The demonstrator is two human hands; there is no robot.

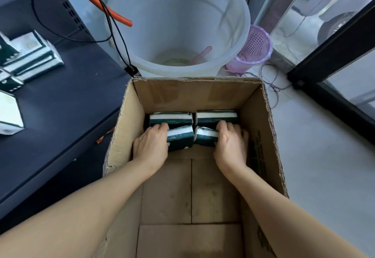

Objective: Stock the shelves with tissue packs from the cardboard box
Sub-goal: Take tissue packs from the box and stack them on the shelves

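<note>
Two bare forearms enter from 6 o'clock and reach down into an open cardboard box [261,127], whose floor is bare brown board on the near side. Left hand [151,146]: the grip is curled over the near-left tissue pack [180,136], fingers hooked on its far edge; the pack sits tilted. Right hand [231,144]: the grip is curled round the near-right tissue pack [206,137], fingers over its top, this pack also tilted. The two gripped packs lie just beside each other at the box's centre line. Directly beyond them, toward 12 o'clock, two further packs [171,118] lie flat side by side against the far wall of the box.

At 9 o'clock a dark shelf [67,99] runs alongside the box and carries several stacked tissue packs [30,58] near its far-left end. Past the box at 12 o'clock stands a large white bucket [178,14] with a pink utensil inside. An orange hose [113,13] and black cables [113,26] hang at 11 o'clock. A small purple basket [253,49] stands at 1 o'clock on the pale floor [324,166].
</note>
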